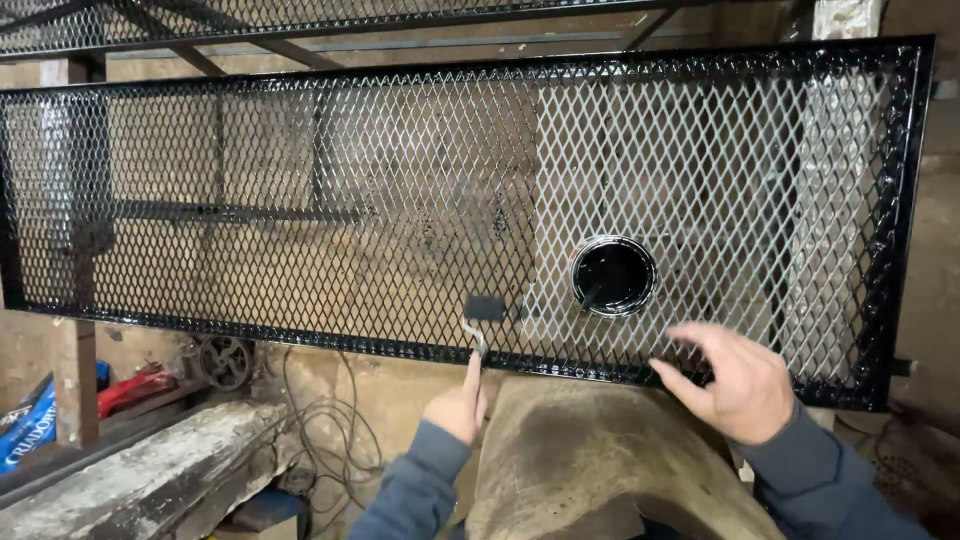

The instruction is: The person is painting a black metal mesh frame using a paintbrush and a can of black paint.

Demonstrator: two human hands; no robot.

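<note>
While left hand (458,405) grips small roller (484,310), right hand (738,385) touching mesh panel (300,200)

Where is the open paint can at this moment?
In the head view, the paint can sits right of centre on the mesh panel, just right of the small roller in the left hand and above the right hand.

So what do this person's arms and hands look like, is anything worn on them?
Both arms wear long grey-blue sleeves of soft, sweatshirt-like cloth, ending in ribbed cuffs at the wrists. The left hand and the right hand are bare: no gloves, rings or watch show.
</note>
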